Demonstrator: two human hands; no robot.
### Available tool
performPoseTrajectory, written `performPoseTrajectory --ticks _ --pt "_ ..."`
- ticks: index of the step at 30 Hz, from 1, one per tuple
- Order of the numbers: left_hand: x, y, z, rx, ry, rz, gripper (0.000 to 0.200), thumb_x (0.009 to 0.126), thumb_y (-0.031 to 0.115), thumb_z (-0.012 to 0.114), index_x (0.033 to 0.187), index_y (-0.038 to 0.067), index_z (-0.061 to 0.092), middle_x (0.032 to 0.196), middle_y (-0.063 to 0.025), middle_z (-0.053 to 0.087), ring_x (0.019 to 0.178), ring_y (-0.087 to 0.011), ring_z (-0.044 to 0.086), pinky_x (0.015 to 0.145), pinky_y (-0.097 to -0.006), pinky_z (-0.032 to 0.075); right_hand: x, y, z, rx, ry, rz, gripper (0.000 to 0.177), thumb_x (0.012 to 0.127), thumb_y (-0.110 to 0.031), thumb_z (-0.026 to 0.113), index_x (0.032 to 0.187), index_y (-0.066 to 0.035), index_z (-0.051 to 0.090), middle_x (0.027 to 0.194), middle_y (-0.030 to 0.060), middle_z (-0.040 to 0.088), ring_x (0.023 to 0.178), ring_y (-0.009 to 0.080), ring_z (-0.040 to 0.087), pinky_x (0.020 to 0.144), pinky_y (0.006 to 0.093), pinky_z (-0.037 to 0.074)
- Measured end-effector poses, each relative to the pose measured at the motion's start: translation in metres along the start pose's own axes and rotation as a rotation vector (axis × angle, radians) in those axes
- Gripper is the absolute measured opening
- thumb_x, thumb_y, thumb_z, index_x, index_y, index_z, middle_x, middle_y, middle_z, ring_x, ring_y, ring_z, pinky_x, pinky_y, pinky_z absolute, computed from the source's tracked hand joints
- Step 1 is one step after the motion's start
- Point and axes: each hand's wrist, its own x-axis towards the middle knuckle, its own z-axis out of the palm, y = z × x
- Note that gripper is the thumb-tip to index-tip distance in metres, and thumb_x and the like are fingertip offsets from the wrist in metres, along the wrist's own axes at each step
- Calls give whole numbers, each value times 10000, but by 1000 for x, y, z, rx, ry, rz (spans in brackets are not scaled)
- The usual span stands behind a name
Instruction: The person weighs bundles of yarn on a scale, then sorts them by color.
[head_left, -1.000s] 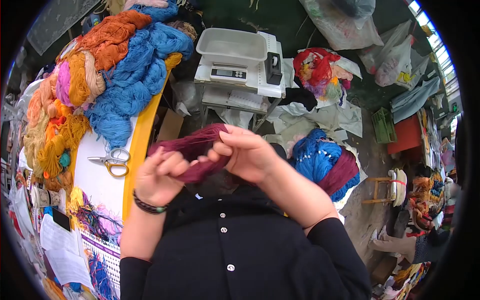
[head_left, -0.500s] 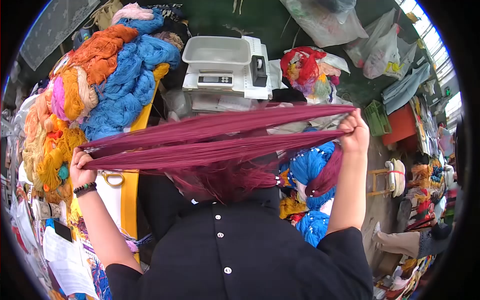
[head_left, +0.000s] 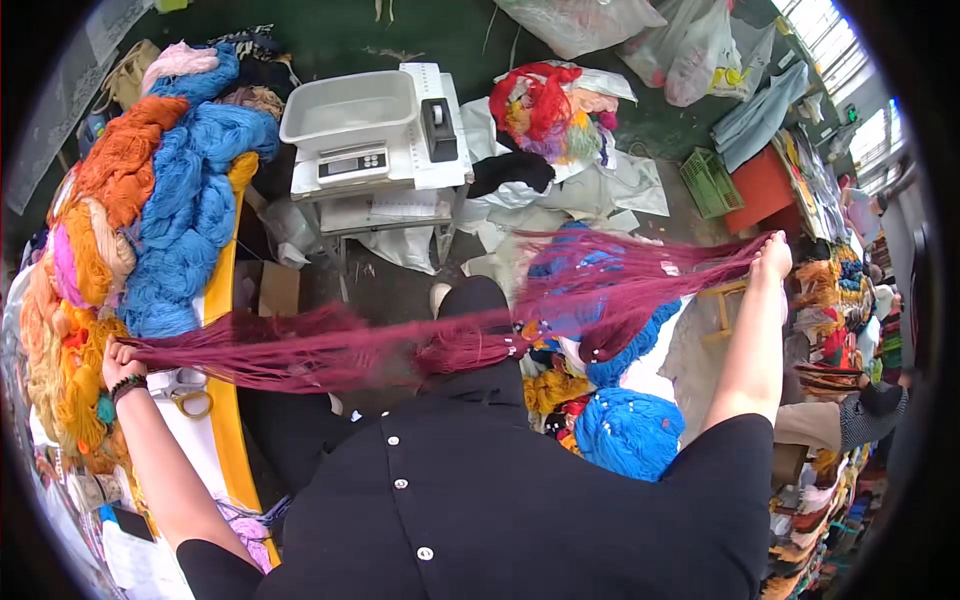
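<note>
both fists closed on the ends of a maroon yarn skein (head_left: 330, 350), left hand (head_left: 118, 358) and right hand (head_left: 773, 258) spread wide apart

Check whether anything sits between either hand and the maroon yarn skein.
Nothing visible does: the left hand and the right hand each grip an end of the maroon yarn skein, stretched between them.

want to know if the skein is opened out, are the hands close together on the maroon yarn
No, the left hand and right hand are spread wide apart, each gripping an end of the maroon yarn stretched between them.
</note>
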Motion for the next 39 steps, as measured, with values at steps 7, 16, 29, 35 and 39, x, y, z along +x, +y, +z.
performPoseTrajectory --ticks 7,16,29,35,39 --pt "-29 -22 54 -87 -143 -131 322 997 169 458 678 130 445 508 75 341 373 -62 239 348 -221 214 -88 -58 24 -1001 378 -736 379 912 -402 527 996 -68 687 929 192 685 881 381 647 765 444 492" --pt "30 10 21 -69 -98 -44 224 1001 137 433 810 72 531 496 61 289 385 -60 220 361 -217 195 3 -69 -12 -551 287 -562 196 881 -302 588 849 -122 660 632 47 612 562 190 595 494 359 458" --pt "-248 -232 156 -126 -701 -720 291 1028 226 391 1155 1 525 545 71 288 445 -34 256 420 -200 254 -289 -230 190 230 -841 -277 190 942 -201 590 873 -25 572 588 -56 370 490 54 294 483 216 251" --pt "-260 -294 92 193 -315 -836 165 984 255 512 984 109 589 637 73 424 502 -45 350 471 -194 311 -274 -273 331 416 -1375 -226 154 972 -173 538 913 -31 537 664 -35 445 550 50 373 503 196 298" --pt "-247 -293 56 179 -250 -880 161 976 259 523 960 117 597 642 71 455 517 -53 378 492 -204 331 -329 -298 432 443 -1064 -313 157 1002 -133 398 860 -102 456 620 -25 406 494 64 345 418 181 293"
